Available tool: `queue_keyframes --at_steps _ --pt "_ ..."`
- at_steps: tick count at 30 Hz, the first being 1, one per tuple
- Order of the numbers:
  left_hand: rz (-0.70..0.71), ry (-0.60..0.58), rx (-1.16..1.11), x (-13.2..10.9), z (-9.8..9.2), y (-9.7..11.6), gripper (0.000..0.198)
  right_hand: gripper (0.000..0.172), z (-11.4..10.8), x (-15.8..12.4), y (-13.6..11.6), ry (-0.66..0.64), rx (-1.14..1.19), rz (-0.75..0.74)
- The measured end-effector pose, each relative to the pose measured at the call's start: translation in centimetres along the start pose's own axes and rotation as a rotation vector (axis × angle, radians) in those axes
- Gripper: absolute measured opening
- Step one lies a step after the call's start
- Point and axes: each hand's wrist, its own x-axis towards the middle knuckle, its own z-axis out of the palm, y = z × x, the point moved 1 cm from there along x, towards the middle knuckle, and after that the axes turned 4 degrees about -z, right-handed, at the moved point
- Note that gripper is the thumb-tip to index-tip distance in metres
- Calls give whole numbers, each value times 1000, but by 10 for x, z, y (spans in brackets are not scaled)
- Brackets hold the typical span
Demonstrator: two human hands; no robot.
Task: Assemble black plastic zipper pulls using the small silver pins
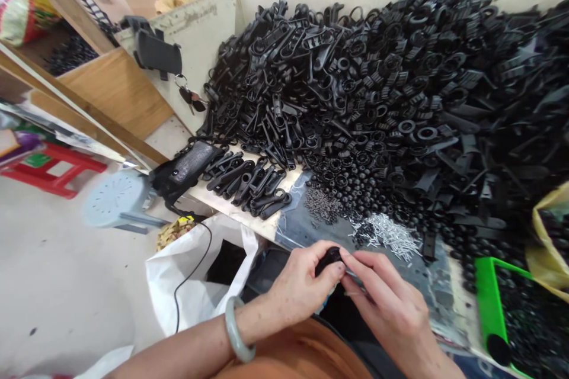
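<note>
Both hands meet at the front edge of the bench. A small rounded black plastic part (328,260) is pinched in my left hand (302,284), thumb against its near side. My right hand (386,302) presses its fingertips to the right end of that part; whether it also grips something small is hidden. Just beyond lie a pile of silver metal pins (391,235), a heap of tiny dark grey pieces (322,206) and many round black balls (351,180). Several long black handle-like parts (249,183) lie in a row to the left.
A large heap of black plastic parts (329,65) fills the bench behind. At right stand a green bin (486,302) of small black pieces and a yellow sack (551,231). A white bag (166,284) hangs open at left, near a grey stool (118,198) and black cable (178,293).
</note>
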Motion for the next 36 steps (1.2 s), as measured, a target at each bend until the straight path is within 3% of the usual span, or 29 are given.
queue_keyframes --at_steps 7,14,18,21,24,29,33,36 --pt "76 42 217 -6 0 1 25 23 -1 -7 -5 -15 -21 -4" --pt "56 35 154 -5 3 -4 23 25 2 -11 -4 19 44 66" --pt "-54 -41 -122 -5 -3 -10 29 39 -2 -12 2 -90 379 330" --pt "-93 -169 -328 -7 -7 -11 38 54 2 -14 2 -60 667 598" --pt "-58 -210 -369 -10 -6 -11 38 40 20 -12 -4 15 861 750" --pt "60 -40 -86 -3 -10 -20 29 37 53 -3 -6 95 971 856" --pt "240 144 330 5 -17 -21 31 50 60 3 -4 51 888 881" --pt "278 176 407 6 -18 -18 38 55 60 3 -4 131 900 974"
